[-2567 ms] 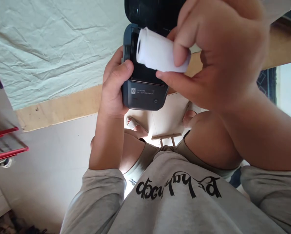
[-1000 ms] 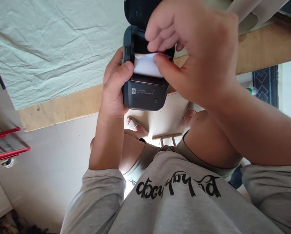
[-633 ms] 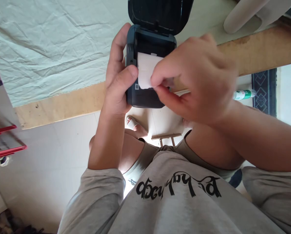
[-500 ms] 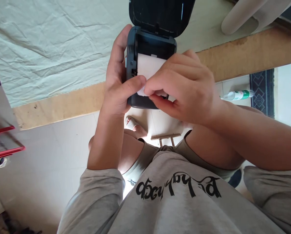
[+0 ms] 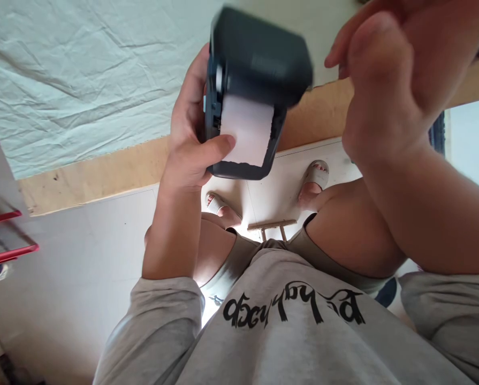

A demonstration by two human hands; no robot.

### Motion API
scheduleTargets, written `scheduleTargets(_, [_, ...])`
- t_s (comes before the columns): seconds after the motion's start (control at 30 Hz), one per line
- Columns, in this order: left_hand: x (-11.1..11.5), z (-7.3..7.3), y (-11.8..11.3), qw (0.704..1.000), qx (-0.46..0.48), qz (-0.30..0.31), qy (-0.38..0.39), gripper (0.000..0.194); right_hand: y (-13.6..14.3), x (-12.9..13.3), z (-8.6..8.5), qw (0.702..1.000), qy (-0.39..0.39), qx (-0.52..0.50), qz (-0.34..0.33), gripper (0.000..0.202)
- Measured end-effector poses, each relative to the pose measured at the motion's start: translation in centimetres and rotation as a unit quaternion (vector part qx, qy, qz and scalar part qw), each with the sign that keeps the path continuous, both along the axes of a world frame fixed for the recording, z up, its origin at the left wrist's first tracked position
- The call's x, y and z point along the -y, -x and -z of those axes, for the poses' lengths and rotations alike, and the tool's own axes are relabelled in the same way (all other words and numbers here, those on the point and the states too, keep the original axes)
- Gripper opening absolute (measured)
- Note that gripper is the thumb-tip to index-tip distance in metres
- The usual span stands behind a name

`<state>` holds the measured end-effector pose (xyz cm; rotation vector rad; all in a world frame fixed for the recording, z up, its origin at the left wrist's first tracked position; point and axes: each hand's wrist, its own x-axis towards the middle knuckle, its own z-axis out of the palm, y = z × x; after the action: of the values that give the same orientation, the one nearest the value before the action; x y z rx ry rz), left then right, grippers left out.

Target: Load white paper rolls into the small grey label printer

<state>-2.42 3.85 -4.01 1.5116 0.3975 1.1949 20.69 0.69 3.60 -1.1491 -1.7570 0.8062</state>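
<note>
My left hand point(image 5: 195, 144) grips a small dark label printer point(image 5: 272, 147) by its left side, fingers behind it. The thumb presses the white paper point(image 5: 249, 128), whose torn end lies across the lower part of the open body. The printer's black lid point(image 5: 263, 56) is tilted forward over the upper part, covering the compartment there, but is not closed. Up and to the right, away from the printer, my right hand point(image 5: 392, 80) is slightly blurred. Its fingers are apart with nothing visible in them, and it is partly cut off by the top edge.
A table with a wrinkled pale green cloth point(image 5: 82, 80) and a bare wooden edge point(image 5: 98, 163) lies ahead. Below are the tiled floor point(image 5: 82, 246), a small wooden stool point(image 5: 271, 225) and my legs. A red-edged rack point(image 5: 10, 254) stands at left.
My right hand has let go of the paper and moved up and right. The lid has swung down toward the body from its wide-open position. My left hand keeps its hold.
</note>
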Motion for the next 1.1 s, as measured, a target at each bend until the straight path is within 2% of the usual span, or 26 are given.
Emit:
scheduleTargets(0.03, [0.2, -0.1, 0.0, 1.000, 0.008, -0.013, 0.006, 0.093, 0.1, 0.2, -0.2, 0.999, -0.031, -0.001, 0.027, 0.041])
scheduleTargets(0.1, [0.6, -0.4, -0.3, 0.999, -0.011, -0.018, 0.031, 0.091, 0.4, 0.4, -0.3, 0.998, -0.054, 0.029, 0.017, 0.040])
scheduleTargets(0.2, [1.1, -0.8, -0.8, 0.999, -0.017, -0.012, 0.049, 0.087, 0.9, 0.1, 0.6, 0.996, -0.020, 0.061, -0.062, 0.056])
scheduleTargets(0.3, [1.2, -1.0, -1.0, 0.996, 0.027, -0.059, 0.065, 0.072, 1.2, -0.5, 1.7, 0.990, 0.000, 0.071, -0.122, 0.070])
scheduleTargets(0.37, [1.2, -1.0, -0.8, 0.995, -0.018, -0.025, 0.092, 0.064, 1.3, -0.8, 2.0, 0.988, 0.010, 0.078, -0.134, 0.075])
scheduleTargets(0.4, [1.2, -1.1, -0.7, 0.996, -0.009, -0.010, 0.089, 0.061, 1.3, -0.8, 2.1, 0.988, 0.016, 0.076, -0.135, 0.078])
scheduleTargets(0.5, [1.4, -1.3, -0.3, 0.989, -0.028, -0.058, 0.131, 0.045, 1.3, -0.8, 2.0, 0.987, 0.031, 0.074, -0.140, 0.086])
scheduleTargets(0.53, [1.4, -1.4, -0.2, 0.988, -0.033, -0.075, 0.131, 0.044, 1.3, -0.7, 2.0, 0.986, 0.035, 0.078, -0.141, 0.088])
scheduleTargets(0.57, [1.3, -1.3, -0.2, 0.990, -0.043, -0.055, 0.126, 0.043, 1.2, -0.7, 1.9, 0.986, 0.036, 0.080, -0.139, 0.089])
scheduleTargets(0.6, [1.2, -1.3, -0.1, 0.996, -0.036, -0.014, 0.084, 0.049, 1.2, -0.6, 1.9, 0.986, 0.038, 0.083, -0.139, 0.088])
scheduleTargets(0.67, [1.0, -1.1, 0.0, 0.999, -0.026, 0.027, 0.031, 0.058, 1.3, -0.5, 1.9, 0.987, 0.038, 0.079, -0.138, 0.087])
scheduleTargets(0.8, [0.7, -1.2, 0.0, 0.998, -0.034, -0.007, 0.061, 0.059, 1.3, -0.3, 1.8, 0.986, 0.046, 0.065, -0.147, 0.084])
scheduleTargets(0.93, [0.8, -1.6, 0.1, 0.998, -0.046, 0.018, 0.044, 0.062, 1.4, 0.0, 1.6, 0.985, 0.027, 0.084, -0.150, 0.077])
scheduleTargets(1.1, [1.6, -2.4, 0.0, 0.998, -0.041, -0.011, 0.052, 0.049, 1.3, 0.1, 1.9, 0.983, -0.019, 0.100, -0.155, 0.077])
